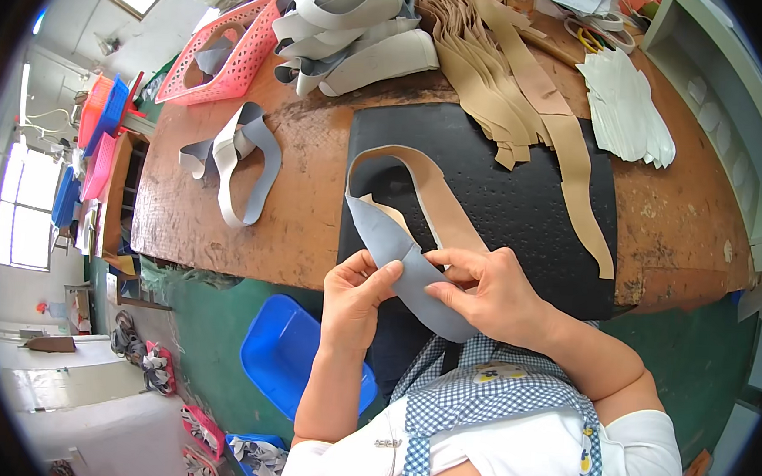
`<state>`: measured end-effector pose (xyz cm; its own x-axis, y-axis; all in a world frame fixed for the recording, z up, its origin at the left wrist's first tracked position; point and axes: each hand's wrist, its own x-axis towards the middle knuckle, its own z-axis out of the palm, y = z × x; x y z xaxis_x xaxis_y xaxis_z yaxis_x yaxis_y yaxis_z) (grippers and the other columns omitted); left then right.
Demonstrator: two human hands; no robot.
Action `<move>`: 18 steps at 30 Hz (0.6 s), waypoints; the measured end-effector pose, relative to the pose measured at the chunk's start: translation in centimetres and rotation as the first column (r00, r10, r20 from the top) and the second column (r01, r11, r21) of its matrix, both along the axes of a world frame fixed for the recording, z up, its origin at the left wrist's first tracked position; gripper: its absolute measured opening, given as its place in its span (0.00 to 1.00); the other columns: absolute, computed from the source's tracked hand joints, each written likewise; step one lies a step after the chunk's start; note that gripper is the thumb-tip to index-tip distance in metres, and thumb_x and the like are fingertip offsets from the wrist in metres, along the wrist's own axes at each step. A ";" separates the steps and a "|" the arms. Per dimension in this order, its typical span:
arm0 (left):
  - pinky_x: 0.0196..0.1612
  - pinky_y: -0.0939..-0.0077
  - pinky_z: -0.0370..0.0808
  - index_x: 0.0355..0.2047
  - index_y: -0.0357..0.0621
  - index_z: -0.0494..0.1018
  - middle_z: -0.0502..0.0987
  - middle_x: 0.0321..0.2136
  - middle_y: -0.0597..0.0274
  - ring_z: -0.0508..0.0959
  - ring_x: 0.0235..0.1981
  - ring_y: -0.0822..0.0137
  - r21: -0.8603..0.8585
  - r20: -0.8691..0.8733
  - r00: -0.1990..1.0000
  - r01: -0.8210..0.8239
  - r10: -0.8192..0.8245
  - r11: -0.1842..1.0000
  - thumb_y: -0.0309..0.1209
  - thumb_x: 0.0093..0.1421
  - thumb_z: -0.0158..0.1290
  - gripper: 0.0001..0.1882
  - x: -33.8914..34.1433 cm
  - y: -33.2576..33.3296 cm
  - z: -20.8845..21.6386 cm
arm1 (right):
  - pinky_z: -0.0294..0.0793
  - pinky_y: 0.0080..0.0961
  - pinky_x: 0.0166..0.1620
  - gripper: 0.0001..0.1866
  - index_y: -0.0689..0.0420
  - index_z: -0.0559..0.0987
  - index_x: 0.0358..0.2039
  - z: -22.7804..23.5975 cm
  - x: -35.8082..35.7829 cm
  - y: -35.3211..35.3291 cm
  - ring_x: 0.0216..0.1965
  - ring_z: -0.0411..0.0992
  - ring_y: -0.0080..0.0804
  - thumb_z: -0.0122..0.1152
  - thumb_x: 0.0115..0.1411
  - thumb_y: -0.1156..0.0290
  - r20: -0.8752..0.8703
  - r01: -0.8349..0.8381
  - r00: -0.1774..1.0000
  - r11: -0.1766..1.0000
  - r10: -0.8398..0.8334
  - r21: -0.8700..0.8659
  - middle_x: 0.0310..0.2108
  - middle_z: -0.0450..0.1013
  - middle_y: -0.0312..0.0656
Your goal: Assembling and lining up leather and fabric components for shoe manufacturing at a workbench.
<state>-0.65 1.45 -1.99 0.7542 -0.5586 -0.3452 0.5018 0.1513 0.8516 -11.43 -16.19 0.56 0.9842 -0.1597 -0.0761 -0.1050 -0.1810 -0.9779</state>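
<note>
A long, flexible strip [415,285], blue-grey on one face and tan on the other, is bent into a loop above the near edge of the table. My left hand [353,299] pinches its left edge between thumb and fingers. On the other edge, my right hand [495,290] grips it with thumb and forefinger close to a seam-like line across the grey face. The loop's far part arches over a black mat [489,188]. Whether the strip's ends are joined cannot be made out.
Tan strips [478,78] lie across the mat's far side. White pieces [626,105] are fanned out at right. Grey strips [350,35] are heaped at the back, beside a pink basket [227,50]. One loose grey-white loop [229,159] rests at left. A blue bin [280,354] stands below the table.
</note>
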 end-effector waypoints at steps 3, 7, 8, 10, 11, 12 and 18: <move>0.40 0.77 0.79 0.37 0.34 0.77 0.81 0.32 0.60 0.81 0.33 0.73 -0.041 -0.006 1.000 -0.015 0.015 0.999 0.23 0.60 0.61 0.06 -0.2 -0.1 -0.4 | 0.81 0.25 0.40 0.19 0.65 0.78 0.52 0.1 0.0 0.0 0.33 0.82 0.30 0.64 0.60 0.76 0.005 -0.003 1.000 1.000 0.003 -0.012 0.31 0.82 0.51; 0.40 0.77 0.79 0.38 0.36 0.76 0.81 0.33 0.60 0.81 0.34 0.73 -0.045 0.030 0.998 -0.058 0.059 0.997 0.23 0.61 0.60 0.07 -0.7 -0.3 -0.6 | 0.81 0.25 0.39 0.19 0.65 0.78 0.52 0.1 0.0 0.0 0.32 0.82 0.30 0.64 0.59 0.77 0.019 0.000 1.000 0.999 0.001 -0.054 0.29 0.81 0.52; 0.40 0.77 0.79 0.38 0.36 0.76 0.81 0.33 0.60 0.81 0.34 0.73 -0.044 0.029 0.998 -0.055 0.057 0.997 0.23 0.61 0.60 0.07 -0.5 -0.4 -0.5 | 0.81 0.25 0.39 0.19 0.65 0.78 0.52 0.2 0.0 0.0 0.32 0.82 0.30 0.64 0.59 0.77 0.018 0.002 1.000 0.999 -0.002 -0.053 0.29 0.81 0.52; 0.40 0.77 0.79 0.39 0.37 0.76 0.81 0.33 0.61 0.81 0.33 0.73 -0.038 0.017 1.000 -0.015 0.015 0.999 0.24 0.61 0.60 0.07 -0.2 -0.4 -0.3 | 0.81 0.25 0.37 0.20 0.65 0.78 0.52 0.5 -0.1 -0.2 0.31 0.82 0.30 0.64 0.59 0.77 0.010 -0.020 1.000 0.996 0.021 -0.089 0.28 0.81 0.52; 0.40 0.77 0.79 0.39 0.37 0.76 0.81 0.33 0.61 0.81 0.33 0.73 -0.037 0.016 1.000 -0.016 0.016 0.999 0.24 0.61 0.60 0.07 0.0 -0.3 -0.4 | 0.81 0.25 0.37 0.20 0.65 0.78 0.52 0.4 -0.2 -0.2 0.31 0.82 0.30 0.64 0.59 0.77 0.009 -0.021 1.000 0.996 0.022 -0.088 0.28 0.81 0.52; 0.40 0.78 0.79 0.39 0.36 0.76 0.81 0.33 0.61 0.81 0.33 0.74 -0.019 0.019 1.000 -0.013 0.013 1.000 0.24 0.61 0.60 0.07 0.1 -0.3 -0.5 | 0.81 0.25 0.37 0.20 0.65 0.78 0.52 0.3 -0.3 -0.2 0.30 0.82 0.31 0.64 0.59 0.77 0.017 -0.023 1.000 0.995 0.025 -0.097 0.28 0.81 0.52; 0.40 0.79 0.78 0.39 0.35 0.77 0.82 0.33 0.60 0.81 0.32 0.74 -0.025 0.013 0.999 -0.050 0.050 0.998 0.23 0.60 0.61 0.08 0.0 -0.2 -1.3 | 0.81 0.25 0.36 0.20 0.65 0.78 0.52 -0.2 -0.2 0.0 0.29 0.82 0.31 0.65 0.58 0.77 0.045 -0.018 0.999 0.994 0.023 -0.112 0.26 0.80 0.51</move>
<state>-0.64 1.25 -3.34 0.7861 -0.5282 -0.3210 0.4814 0.1975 0.8540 -11.67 -16.16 0.40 0.9894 -0.1443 -0.0136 -0.0556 -0.2912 -0.9550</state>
